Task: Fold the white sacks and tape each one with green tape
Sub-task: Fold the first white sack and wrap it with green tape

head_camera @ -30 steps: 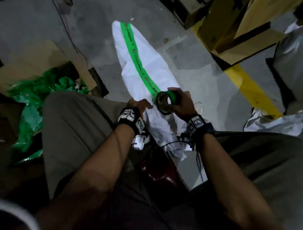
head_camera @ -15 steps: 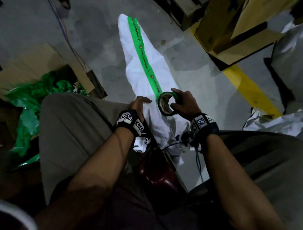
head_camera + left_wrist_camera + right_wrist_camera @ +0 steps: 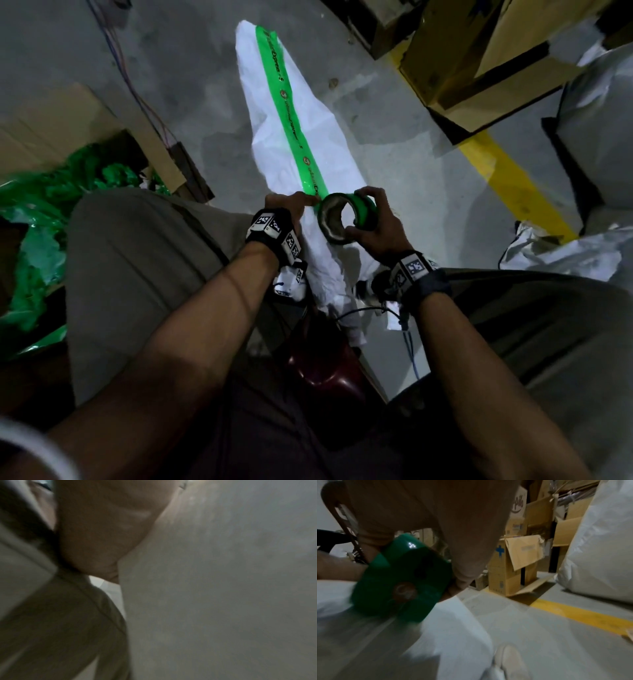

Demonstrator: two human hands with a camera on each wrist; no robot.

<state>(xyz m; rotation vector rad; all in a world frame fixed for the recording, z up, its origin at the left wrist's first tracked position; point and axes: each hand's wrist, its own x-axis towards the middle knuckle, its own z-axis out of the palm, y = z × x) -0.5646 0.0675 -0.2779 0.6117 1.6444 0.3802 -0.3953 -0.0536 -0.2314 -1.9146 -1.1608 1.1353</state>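
Lengthwise, white sack (image 3: 329, 150) with green tape strip (image 3: 291, 113); right hand (image 3: 376, 222) fingers gripping tape roll (image 3: 346, 217), left hand (image 3: 284, 209) pressing sack.

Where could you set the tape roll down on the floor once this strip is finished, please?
Bare concrete lies between the white sack and the yellow line, just beyond the right hand holding the tape roll. Left of the sack, green plastic scraps and cardboard crowd the floor.
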